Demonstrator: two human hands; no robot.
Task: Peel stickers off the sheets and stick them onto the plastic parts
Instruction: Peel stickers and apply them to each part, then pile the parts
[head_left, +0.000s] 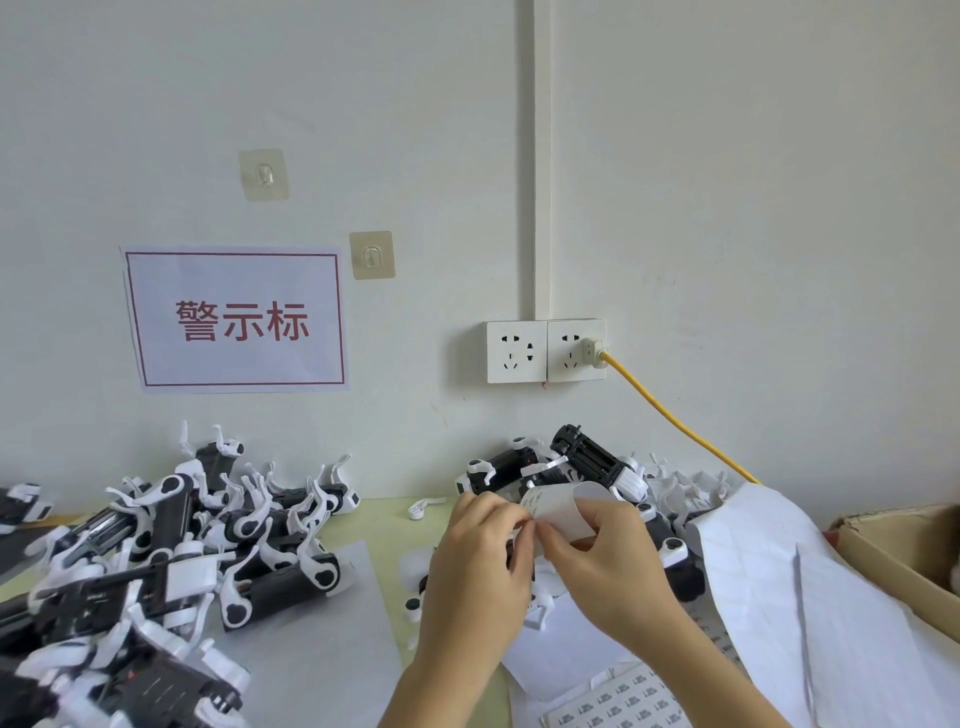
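White backing paper is what both hands are working: the sticker strip (563, 506) curls up and over between them, raised above the table (379, 519) in the middle of the scene, in front of the right-hand pile of plastic parts (582, 462). The right hand (608, 561) has thumb and fingers curled round the strip's near edge, holding it bent. The left hand (483, 566) meets it from the left, fingertips pinched at the strip's left edge, apparently picking at a sticker; the sticker itself is too small to make out. The risk, as I judge it, is that a label lifted at a bent edge folds onto itself or tears, or clings to a fingertip and goes down crooked. Pulling too hard could also slip the curled strip out of the right hand's hold. More printed sticker sheets (623, 701) lie near, below the hands, and a second pile of black-and-white parts (171, 551) sits well apart at left.
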